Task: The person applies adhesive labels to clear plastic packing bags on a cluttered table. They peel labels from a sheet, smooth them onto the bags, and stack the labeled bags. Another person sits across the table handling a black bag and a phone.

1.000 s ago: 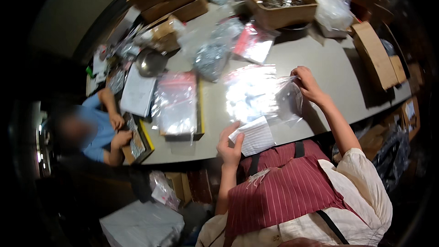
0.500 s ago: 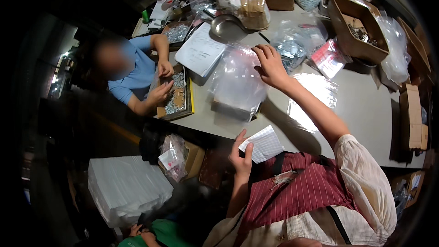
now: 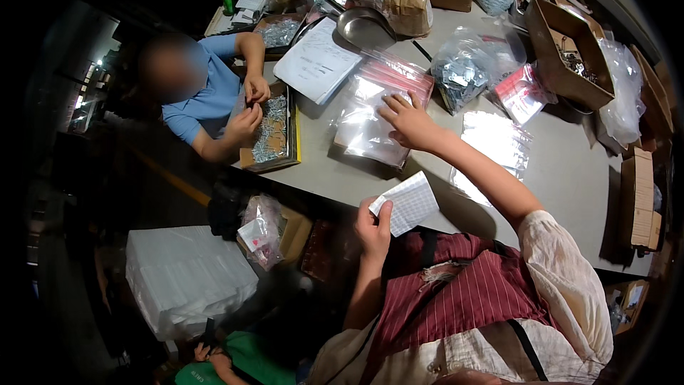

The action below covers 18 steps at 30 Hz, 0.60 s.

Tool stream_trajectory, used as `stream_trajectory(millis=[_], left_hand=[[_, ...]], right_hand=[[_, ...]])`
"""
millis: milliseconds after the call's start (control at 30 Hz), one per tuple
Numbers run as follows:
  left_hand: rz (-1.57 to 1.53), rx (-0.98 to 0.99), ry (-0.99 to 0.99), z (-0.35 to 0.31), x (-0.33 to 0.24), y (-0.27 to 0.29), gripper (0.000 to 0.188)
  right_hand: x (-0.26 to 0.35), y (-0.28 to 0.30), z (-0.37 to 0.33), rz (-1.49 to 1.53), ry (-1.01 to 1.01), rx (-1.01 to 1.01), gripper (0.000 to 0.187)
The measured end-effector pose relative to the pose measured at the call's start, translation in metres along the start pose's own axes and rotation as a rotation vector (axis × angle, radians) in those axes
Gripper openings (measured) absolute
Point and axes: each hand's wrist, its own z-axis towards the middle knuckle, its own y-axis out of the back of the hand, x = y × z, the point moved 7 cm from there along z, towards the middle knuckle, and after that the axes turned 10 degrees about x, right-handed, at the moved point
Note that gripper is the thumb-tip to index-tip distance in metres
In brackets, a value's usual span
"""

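Observation:
My left hand (image 3: 372, 232) is closed on a white sheet (image 3: 411, 203) marked off in small squares, like a sheet of labels, held just off the table's front edge. The thumb lies over the sheet's near corner. My right hand (image 3: 411, 122) rests with fingers spread on a stack of clear plastic zip bags (image 3: 367, 108), whose red strips run along the far edge. Nothing shows gripped in that hand. To its right lies another pile of clear bags (image 3: 491, 148), bright with glare.
A co-worker (image 3: 203, 93) at the left handles something small over a box of metal screws (image 3: 271, 135). Beyond the bags are a written notepad (image 3: 313, 64), a metal pan (image 3: 365, 27) and bags of hardware (image 3: 459, 75). A cardboard box (image 3: 545, 50) stands far right; wrapped white sheets (image 3: 189, 274) sit lower left.
My right hand has come down from the bags' far right edge and now lies flat on the stack, where the red strips show more plainly. My left hand keeps the sheet.

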Motion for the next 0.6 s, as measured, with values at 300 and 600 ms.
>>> stream_trajectory(millis=[300, 600], left_hand=[[-0.066, 0.069, 0.006, 0.006, 0.016, -0.032, 0.019], [-0.26, 0.262, 0.142, 0.005, 0.039, -0.09, 0.018]], right_hand=[[0.003, 0.054, -0.147, 0.828, 0.002, 0.215, 0.028], [-0.022, 0.035, -0.215, 0.602, -0.055, -0.069, 0.018]])
